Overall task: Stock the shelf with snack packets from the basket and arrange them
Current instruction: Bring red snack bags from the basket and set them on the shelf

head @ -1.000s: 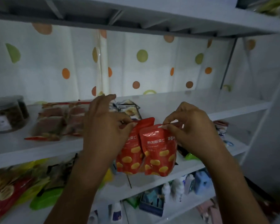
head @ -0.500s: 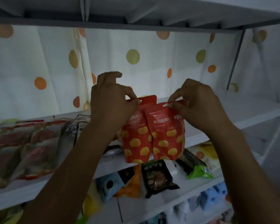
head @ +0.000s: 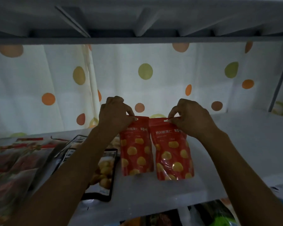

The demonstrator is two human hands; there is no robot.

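Fingers (head: 133,117) and thumbs pinch tight: the left hand (head: 114,115) holds the top seam of the left red pouch (head: 136,152), the right hand (head: 191,118) that of the right red pouch (head: 171,155). Beneath them the white shelf (head: 235,152) looks smooth and hard, with a soft dotted curtain (head: 145,92) behind. Both pouches stand upright on it side by side, glossy film with plump bellies; light, I'd guess, and slippery. That flat, stiffer seam by the small hang slot (head: 166,120) seems the surest hold
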